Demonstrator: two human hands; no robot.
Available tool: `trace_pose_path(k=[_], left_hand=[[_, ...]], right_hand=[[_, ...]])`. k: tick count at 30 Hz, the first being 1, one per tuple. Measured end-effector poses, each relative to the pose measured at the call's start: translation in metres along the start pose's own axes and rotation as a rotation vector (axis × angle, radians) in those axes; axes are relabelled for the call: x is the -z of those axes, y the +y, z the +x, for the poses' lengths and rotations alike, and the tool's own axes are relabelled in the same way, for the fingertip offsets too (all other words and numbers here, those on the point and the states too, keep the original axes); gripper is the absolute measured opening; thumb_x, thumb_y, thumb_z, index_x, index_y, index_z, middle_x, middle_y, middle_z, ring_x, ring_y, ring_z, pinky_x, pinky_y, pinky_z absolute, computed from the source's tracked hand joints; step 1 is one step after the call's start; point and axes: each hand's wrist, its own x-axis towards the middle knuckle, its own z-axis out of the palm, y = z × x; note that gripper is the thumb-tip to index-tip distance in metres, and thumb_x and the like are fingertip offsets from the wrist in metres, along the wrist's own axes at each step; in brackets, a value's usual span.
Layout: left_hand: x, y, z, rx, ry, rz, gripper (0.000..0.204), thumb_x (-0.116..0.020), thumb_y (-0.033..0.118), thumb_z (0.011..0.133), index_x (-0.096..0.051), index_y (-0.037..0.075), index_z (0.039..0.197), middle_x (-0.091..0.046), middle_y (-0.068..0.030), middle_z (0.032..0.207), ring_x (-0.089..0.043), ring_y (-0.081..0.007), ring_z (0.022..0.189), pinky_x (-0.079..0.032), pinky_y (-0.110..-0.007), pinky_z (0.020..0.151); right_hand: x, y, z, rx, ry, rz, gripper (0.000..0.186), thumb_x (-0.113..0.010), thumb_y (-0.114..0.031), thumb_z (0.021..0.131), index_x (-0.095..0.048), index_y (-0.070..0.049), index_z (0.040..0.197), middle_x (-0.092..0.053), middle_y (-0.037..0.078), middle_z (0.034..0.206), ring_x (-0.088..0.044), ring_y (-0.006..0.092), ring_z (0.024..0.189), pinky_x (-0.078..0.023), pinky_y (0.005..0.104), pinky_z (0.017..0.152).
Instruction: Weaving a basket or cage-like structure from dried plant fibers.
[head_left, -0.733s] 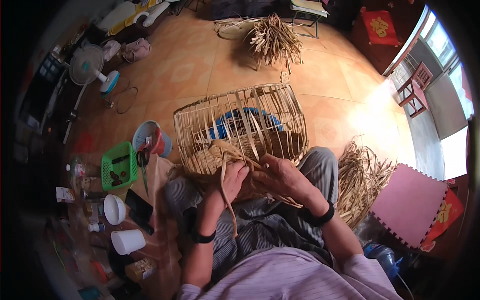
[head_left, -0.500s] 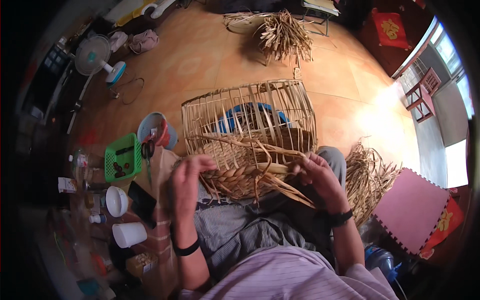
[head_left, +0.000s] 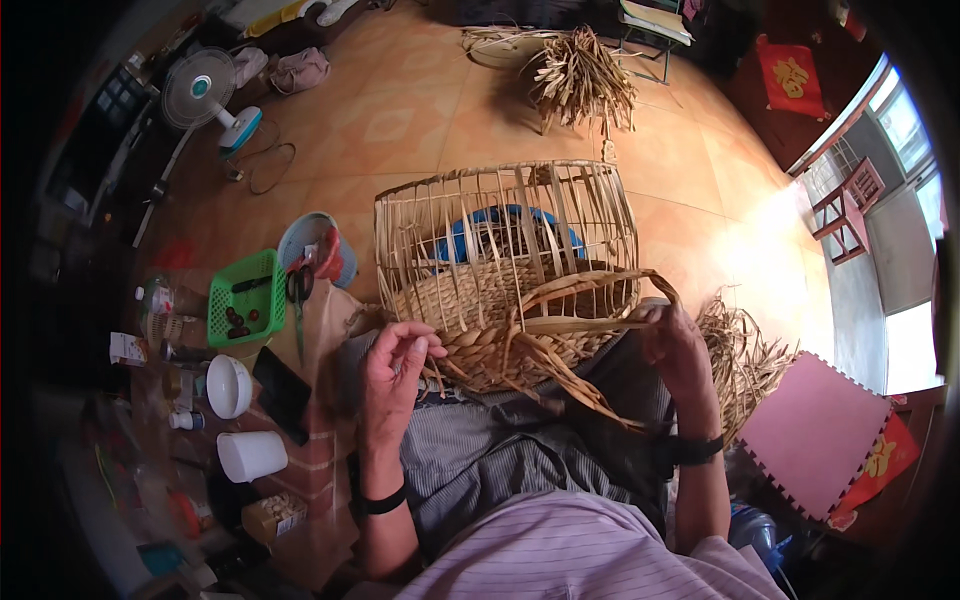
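Observation:
A half-woven straw basket (head_left: 480, 285) lies on its side across my lap, with bare upright slats on the far part and dense weave on the near part. A thick braided edge (head_left: 475, 350) runs along its near side. At the left end of this braid is my left hand (head_left: 395, 365), open, fingers bent loosely beside the edge. My right hand (head_left: 675, 345) is closed on a long straw strand (head_left: 600, 325) drawn out to the right of the braid. Several loose straw ends (head_left: 570, 375) hang from the braid toward my lap.
To the left stand a green plastic basket (head_left: 245, 305), scissors (head_left: 299, 285), a bucket (head_left: 320, 245), a white bowl (head_left: 230, 387) and a white cup (head_left: 252, 457). Straw bundles lie far ahead (head_left: 580, 80) and at right (head_left: 745, 350), near a pink mat (head_left: 815, 435). A blue basin (head_left: 460, 240) shows through the slats.
My right hand has moved right and slightly down, pulling the strand straighter. My left hand has shifted slightly right, near the braid. The whole view has shifted a little.

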Motion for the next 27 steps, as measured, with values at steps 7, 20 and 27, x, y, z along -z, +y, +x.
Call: trace_pose_path(k=[7,20,27], left_hand=[[0.003,-0.009,-0.005,-0.043,0.092,-0.002,0.016,-0.062,0.010,0.116,-0.068,-0.001,0.127,-0.075,-0.0069,0.110,-0.074,-0.0157,0.101,-0.058,-0.031,0.096],[-0.068,0.018,0.017,-0.502,-0.128,0.668,0.025,-0.066,-0.007,0.101,-0.074,0.001,0.124,-0.076,-0.0153,0.122,-0.077,-0.0321,0.109,-0.063,-0.040,0.093],[-0.093,-0.006,0.023,-0.290,-0.288,0.901,0.054,-0.064,-0.007,0.098,-0.061,0.004,0.151,-0.069,-0.0192,0.139,-0.068,-0.0412,0.129,-0.056,-0.050,0.112]], right_hand=[[0.015,-0.015,-0.019,-0.162,-0.051,-0.234,0.031,-0.077,-0.038,0.109,-0.071,-0.008,0.102,-0.066,-0.003,0.081,-0.054,0.0055,0.062,-0.042,0.0246,0.057],[0.145,-0.024,-0.043,-0.021,0.392,0.145,0.047,-0.054,-0.050,0.119,-0.068,-0.006,0.111,-0.077,0.008,0.097,-0.054,0.0127,0.053,-0.048,0.0259,0.055],[0.053,-0.019,-0.076,-0.171,0.368,-0.782,0.050,-0.065,-0.043,0.116,-0.074,-0.001,0.090,-0.073,0.007,0.076,-0.066,0.0136,0.059,-0.050,0.0287,0.054]])
